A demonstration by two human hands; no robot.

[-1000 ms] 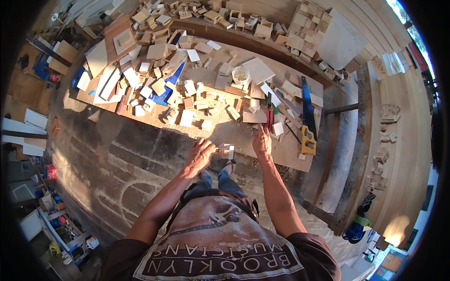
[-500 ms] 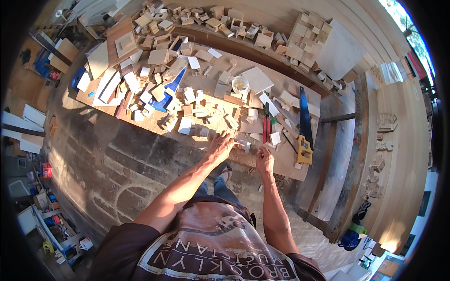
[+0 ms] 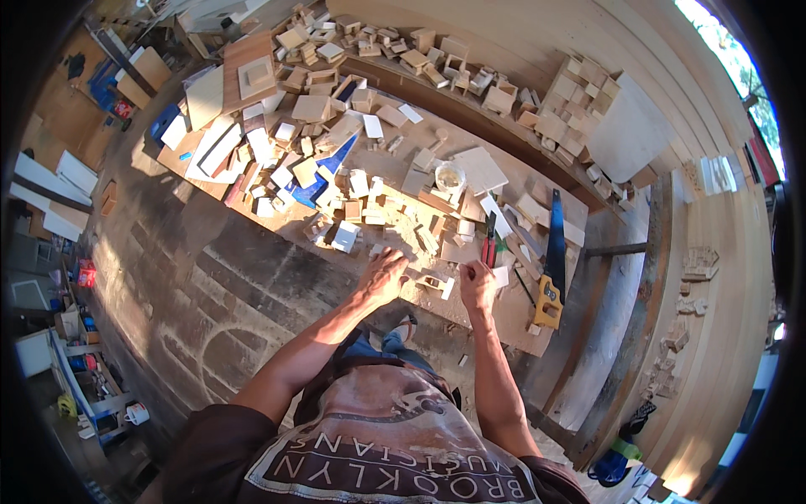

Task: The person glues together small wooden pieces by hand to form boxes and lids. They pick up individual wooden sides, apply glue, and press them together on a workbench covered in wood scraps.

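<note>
At the bench's near edge, a small wooden assembly with a pale crosspiece at its right end lies between my two hands. My left hand is just left of it, fingers bent together; whatever they pinch is too small to name. On the other side, my right hand is closed with the fingertips pressed together, and its contents are hidden. A pale square block sits right beside it. Red-handled pliers lie just beyond my right hand.
Wood blocks and sawdust cover the workbench. A handsaw with a yellow handle lies at the right, a blue angled tool among the blocks, and a clear tub near the middle. More small wooden pieces line the back ledge.
The view has shifted, so the bench sits further right and lower. My left hand has drawn back left from the wooden assembly, which now shows more fully. My right hand stays closed.
</note>
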